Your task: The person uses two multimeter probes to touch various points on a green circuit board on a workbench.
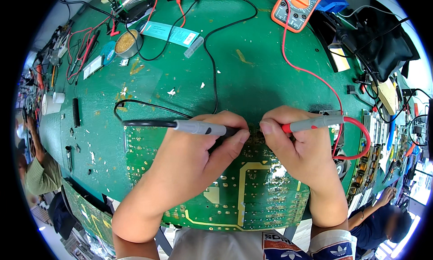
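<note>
A large green circuit board (225,192) with gold-coloured tracks lies in front of me at the near edge of the bench. My left hand (205,147) is closed round a grey and black multimeter probe (198,127) with a black lead. In my right hand (297,142) is a grey and red multimeter probe (311,124), its red lead looping off to the right. Both hands are close together over the board's far part. The probe tips are hidden behind my fingers, so I cannot tell whether they touch the board.
An orange multimeter (297,7) lies at the far right of the green bench (171,75). A round tin (128,43) and a light-blue card (169,33) are at the far left. More circuit boards (367,147) stand at right. Co-workers' arms (38,145) show at both sides.
</note>
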Motion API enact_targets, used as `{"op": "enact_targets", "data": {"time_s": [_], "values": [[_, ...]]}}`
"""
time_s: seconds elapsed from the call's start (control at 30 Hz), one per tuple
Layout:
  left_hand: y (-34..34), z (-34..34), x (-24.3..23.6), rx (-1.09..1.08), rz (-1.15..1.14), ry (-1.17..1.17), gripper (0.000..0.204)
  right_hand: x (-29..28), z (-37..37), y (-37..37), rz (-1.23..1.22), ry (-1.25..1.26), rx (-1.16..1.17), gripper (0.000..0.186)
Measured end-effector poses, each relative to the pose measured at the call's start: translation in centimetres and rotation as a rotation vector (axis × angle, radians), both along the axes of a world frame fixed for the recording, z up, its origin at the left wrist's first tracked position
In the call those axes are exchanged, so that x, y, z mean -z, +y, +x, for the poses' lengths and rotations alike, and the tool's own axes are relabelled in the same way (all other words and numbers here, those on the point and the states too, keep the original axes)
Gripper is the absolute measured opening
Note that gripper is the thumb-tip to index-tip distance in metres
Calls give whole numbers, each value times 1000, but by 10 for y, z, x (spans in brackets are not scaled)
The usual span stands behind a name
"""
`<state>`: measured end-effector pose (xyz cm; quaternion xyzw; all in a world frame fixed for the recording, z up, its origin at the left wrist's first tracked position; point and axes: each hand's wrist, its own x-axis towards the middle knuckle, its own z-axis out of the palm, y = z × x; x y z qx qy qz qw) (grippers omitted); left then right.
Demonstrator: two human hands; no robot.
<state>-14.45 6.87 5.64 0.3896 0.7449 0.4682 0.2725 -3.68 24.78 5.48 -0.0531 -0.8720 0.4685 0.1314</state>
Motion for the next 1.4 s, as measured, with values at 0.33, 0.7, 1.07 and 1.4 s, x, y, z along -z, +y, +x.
{"op": "enact_targets", "data": {"time_s": [0.33,0.7,1.07,1.4], "values": [[0,0,-3,-2,-21,-6,15,-3,-1,0,1,-7,-21,10],[0,1,-6,-16,-45,-28,14,-1,0,1,47,-6,-8,11],[0,0,-1,1,-2,10,13,3,0,3,-52,2,6,9],[0,0,-2,0,-8,-4,14,3,-1,3,-13,15,-13,10]]}}
